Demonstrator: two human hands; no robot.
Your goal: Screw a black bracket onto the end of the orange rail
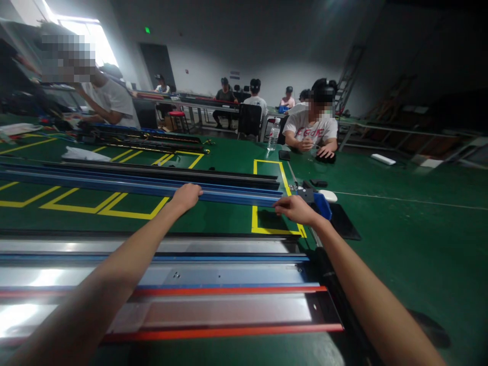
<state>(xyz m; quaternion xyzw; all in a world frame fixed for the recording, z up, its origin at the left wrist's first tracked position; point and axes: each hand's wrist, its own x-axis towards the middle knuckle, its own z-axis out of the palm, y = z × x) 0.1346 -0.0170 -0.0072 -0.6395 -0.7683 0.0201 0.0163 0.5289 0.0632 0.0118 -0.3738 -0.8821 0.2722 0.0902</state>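
A long blue rail (229, 196) lies across the middle of the green table (400, 218), over yellow tape outlines. My left hand (186, 197) is closed around the rail, some way in from its right end. At that right end, my right hand (292, 207) pinches the rail's tip between thumb and fingers. A black rail (244, 178) runs just behind the blue one. Just right of my right hand is a blue and black device (320, 202).
Silver panels with red edges (229, 310) and blue edges (236, 274) lie nearest me. Behind are a water bottle (273, 134), a phone (284, 155), a white plastic bag (86, 154) and black rails (152, 140). A person (312, 124) leans on the table's far side.
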